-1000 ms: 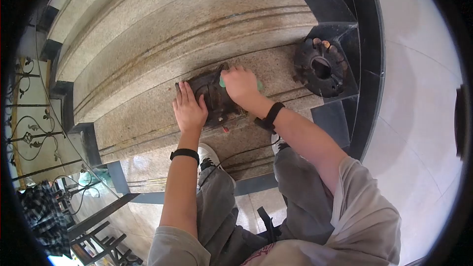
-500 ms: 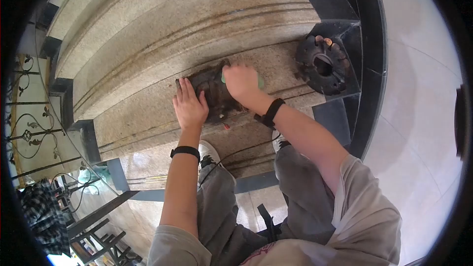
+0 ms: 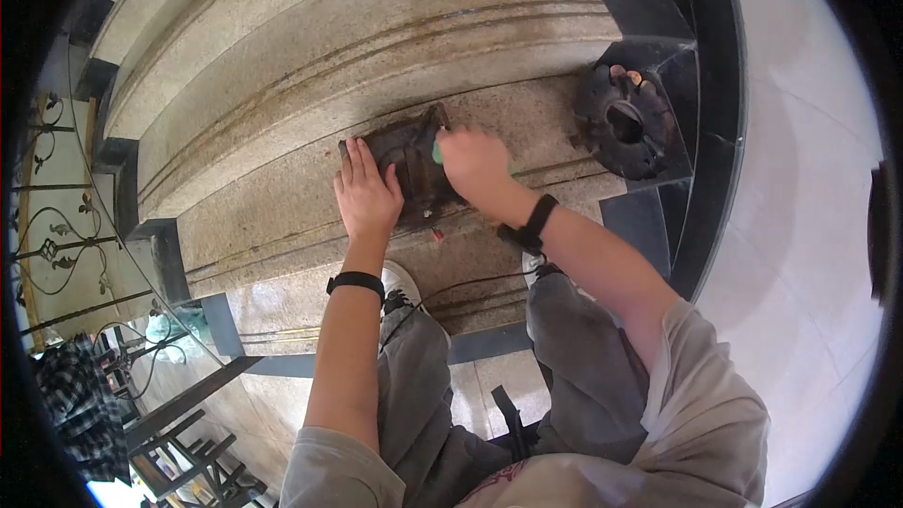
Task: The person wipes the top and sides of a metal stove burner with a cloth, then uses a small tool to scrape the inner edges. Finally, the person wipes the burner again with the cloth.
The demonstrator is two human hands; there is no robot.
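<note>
A dark, rusty flat metal piece (image 3: pixel 406 155) lies on a granite step (image 3: pixel 273 212). My left hand (image 3: pixel 365 196) rests flat on its left part and on the stone, fingers spread. My right hand (image 3: pixel 475 166) is closed on a small green pad (image 3: pixel 438 152), of which only the edges show, and presses it on the right side of the metal piece. Both wrists wear black bands.
A round black burner-like casting (image 3: pixel 622 122) with a centre hole sits on the same step to the right, beside black stone trim (image 3: pixel 701 85). More granite steps rise above. My shoes (image 3: pixel 403 293) stand on the lower step. Iron railing (image 3: pixel 47 245) and chairs lie left.
My right hand with the green pad has slid slightly right and down across the metal piece. The left hand has stayed in place; the view shifted a little.
</note>
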